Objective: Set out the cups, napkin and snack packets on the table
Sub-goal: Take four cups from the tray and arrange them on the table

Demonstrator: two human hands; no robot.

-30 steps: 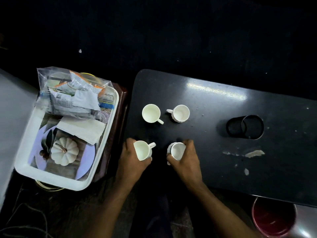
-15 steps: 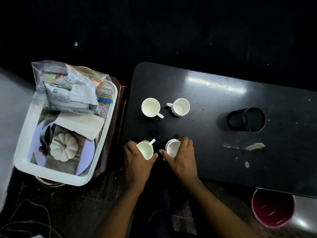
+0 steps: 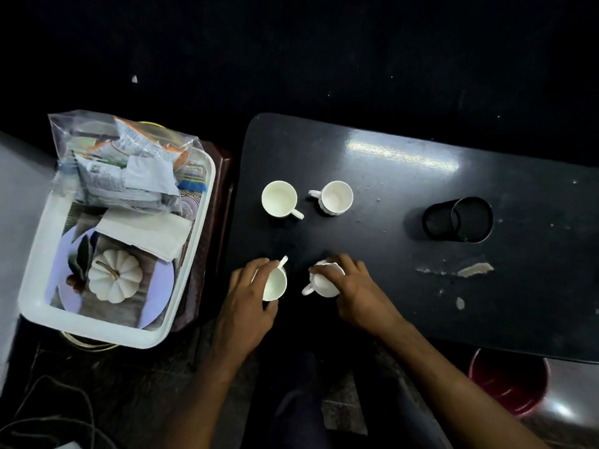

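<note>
Two white cups stand on the dark table (image 3: 405, 176): a smooth one (image 3: 279, 199) and a ribbed one (image 3: 335, 198) to its right. Nearer me, my left hand (image 3: 249, 306) grips another smooth white cup (image 3: 275, 283), its handle pointing away. My right hand (image 3: 353, 286) holds a ribbed white cup (image 3: 319, 281) from above, handle toward the lower left. Both cups sit near the table's front edge. In the white tray (image 3: 42, 314) at the left lie a folded white napkin (image 3: 146, 233) and a clear bag of snack packets (image 3: 123, 163).
A small white pumpkin (image 3: 113, 275) on a pale plate sits in the tray. A black cylindrical holder (image 3: 458, 220) lies on its side at the table's right. The tabletop has chipped patches (image 3: 473, 269). A red bucket (image 3: 509, 384) stands on the floor lower right; cables at lower left.
The ribbed cup under my right hand has turned, so its handle now shows at the lower left. My left hand still holds its cup at about the same spot.
</note>
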